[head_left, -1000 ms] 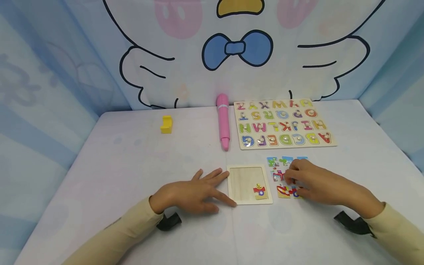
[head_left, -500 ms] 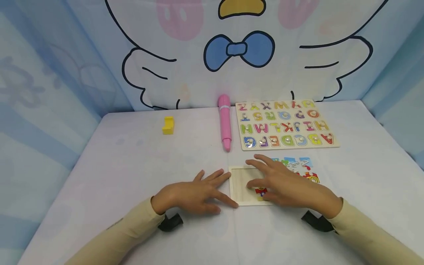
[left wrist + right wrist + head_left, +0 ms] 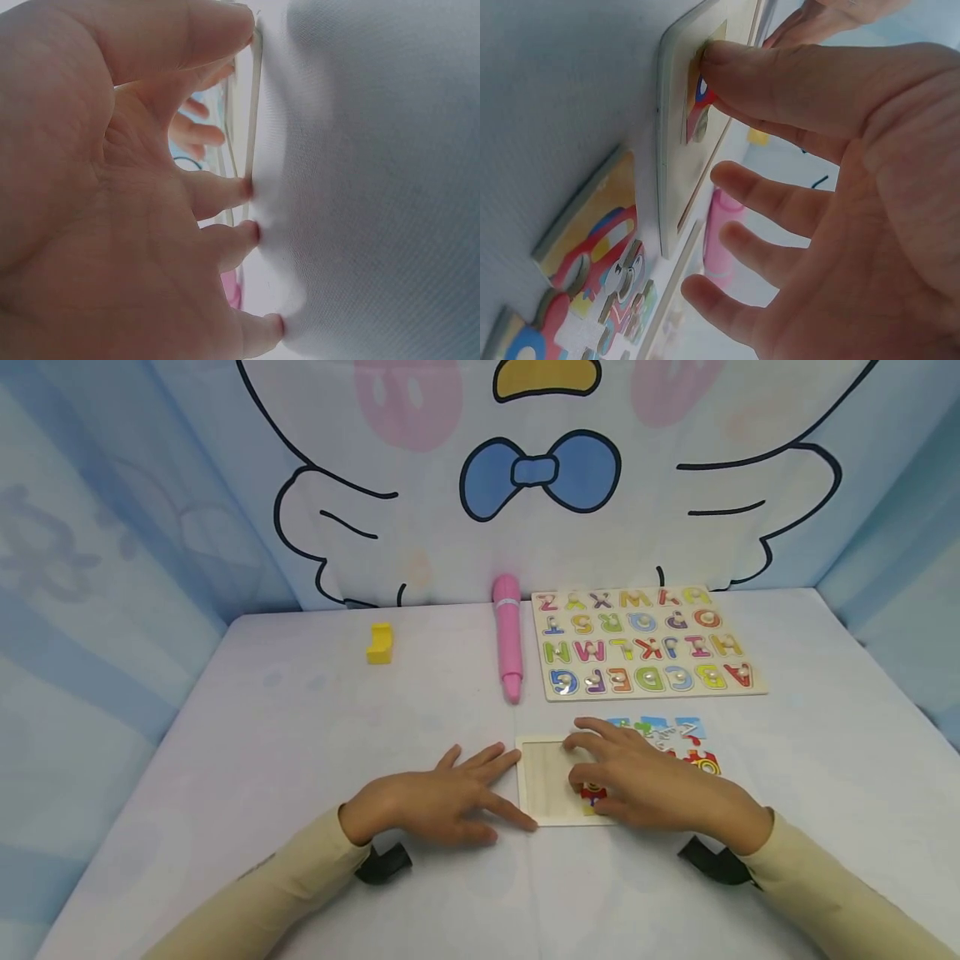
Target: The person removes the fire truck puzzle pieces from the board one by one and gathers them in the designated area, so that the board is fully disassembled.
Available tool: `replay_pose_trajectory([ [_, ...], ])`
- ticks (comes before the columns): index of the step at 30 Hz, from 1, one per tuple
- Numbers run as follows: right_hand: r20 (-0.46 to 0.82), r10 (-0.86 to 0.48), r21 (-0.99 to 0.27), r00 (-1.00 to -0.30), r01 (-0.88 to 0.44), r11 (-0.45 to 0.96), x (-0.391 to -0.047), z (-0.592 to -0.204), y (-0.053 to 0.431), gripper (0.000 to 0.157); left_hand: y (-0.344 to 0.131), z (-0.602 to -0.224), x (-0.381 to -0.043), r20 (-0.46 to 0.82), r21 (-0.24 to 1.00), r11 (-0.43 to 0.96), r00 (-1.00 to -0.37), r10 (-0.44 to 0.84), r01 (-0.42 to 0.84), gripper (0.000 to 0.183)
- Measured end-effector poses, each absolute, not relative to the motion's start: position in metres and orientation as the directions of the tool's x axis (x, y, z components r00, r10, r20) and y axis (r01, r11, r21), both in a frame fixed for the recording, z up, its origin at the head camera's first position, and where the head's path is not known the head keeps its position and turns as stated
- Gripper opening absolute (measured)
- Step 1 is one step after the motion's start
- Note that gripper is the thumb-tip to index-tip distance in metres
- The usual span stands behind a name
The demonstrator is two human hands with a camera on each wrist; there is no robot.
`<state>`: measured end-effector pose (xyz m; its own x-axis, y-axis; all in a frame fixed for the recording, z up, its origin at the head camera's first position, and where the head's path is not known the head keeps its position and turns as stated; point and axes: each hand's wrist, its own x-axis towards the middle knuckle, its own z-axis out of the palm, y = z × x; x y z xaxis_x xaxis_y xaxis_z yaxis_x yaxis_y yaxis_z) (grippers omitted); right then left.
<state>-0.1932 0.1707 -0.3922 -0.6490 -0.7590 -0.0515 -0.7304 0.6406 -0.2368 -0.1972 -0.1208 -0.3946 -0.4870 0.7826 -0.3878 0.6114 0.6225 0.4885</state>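
A shallow wooden puzzle tray (image 3: 542,781) lies in the middle of the table. My left hand (image 3: 438,803) rests palm down with spread fingers, its fingertips at the tray's left edge. Over the tray's right side is my right hand (image 3: 660,787), thumb and index finger pinching a red, blue and yellow puzzle piece (image 3: 593,797). That piece (image 3: 696,112) lies within the tray near its corner in the right wrist view, partly covered by the thumb. The other right fingers are lightly bent and hold nothing. Loose puzzle pieces (image 3: 701,758) lie right of the tray, partly hidden by the hand.
Behind the tray is a wooden alphabet board (image 3: 652,697) with knobbed letters. A pink pen-shaped toy (image 3: 508,643) lies to its left. Farther left sits a small yellow block (image 3: 380,647). A printed curtain (image 3: 427,552) hangs along the table's back edge.
My right hand has moved left from the loose pieces onto the piece in the tray, and its fingers have since drawn in around that piece. The left hand keeps its place.
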Motion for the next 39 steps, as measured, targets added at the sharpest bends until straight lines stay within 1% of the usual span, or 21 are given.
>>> replay_pose_trajectory([
  [5, -0.026, -0.777, -0.228, -0.629, -0.753, 0.617, -0.192, -0.39, 0.171, 0.029, -0.123, -0.394, -0.197, -0.377, 0.497, 0.614, -0.484, 0.789, 0.613, 0.041],
  [9, 0.002, -0.794, -0.232, -0.607, -0.773, 0.59, -0.191, -0.385, 0.17, 0.028, -0.124, -0.394, -0.197, -0.379, 0.503, 0.617, -0.487, 0.787, 0.605, 0.042],
  [17, -0.05, -0.781, -0.303, -0.622, -0.736, 0.606, -0.19, -0.377, 0.164, 0.024, -0.127, -0.395, -0.196, -0.376, 0.503, 0.622, -0.497, 0.782, 0.6, 0.042],
  [22, -0.007, -0.774, -0.323, -0.633, -0.731, 0.601, -0.189, -0.37, 0.168, 0.024, -0.126, -0.397, -0.197, -0.365, 0.513, 0.609, -0.488, 0.793, 0.605, 0.042],
  [25, 0.003, -0.743, -0.343, -0.669, -0.699, 0.628, -0.189, -0.359, 0.177, 0.021, -0.124, -0.398, -0.197, -0.366, 0.516, 0.608, -0.486, 0.794, 0.604, 0.041],
  [28, -0.013, -0.684, -0.334, -0.73, -0.641, 0.691, -0.189, -0.347, 0.188, 0.017, -0.123, -0.397, -0.197, -0.377, 0.515, 0.615, -0.487, 0.788, 0.597, 0.042],
  [31, -0.028, -0.622, -0.315, -0.783, -0.583, 0.749, -0.189, -0.34, 0.205, 0.019, -0.123, -0.396, -0.197, -0.387, 0.514, 0.622, -0.488, 0.782, 0.591, 0.042],
  [36, -0.035, -0.58, -0.309, -0.814, -0.543, 0.78, -0.19, -0.339, 0.243, 0.021, -0.121, -0.395, -0.196, -0.389, 0.508, 0.628, -0.494, 0.778, 0.589, 0.041],
  [39, -0.103, -0.553, -0.339, -0.827, -0.493, 0.801, -0.191, -0.346, 0.262, 0.02, -0.121, -0.395, -0.196, -0.393, 0.507, 0.633, -0.497, 0.774, 0.585, 0.041],
])
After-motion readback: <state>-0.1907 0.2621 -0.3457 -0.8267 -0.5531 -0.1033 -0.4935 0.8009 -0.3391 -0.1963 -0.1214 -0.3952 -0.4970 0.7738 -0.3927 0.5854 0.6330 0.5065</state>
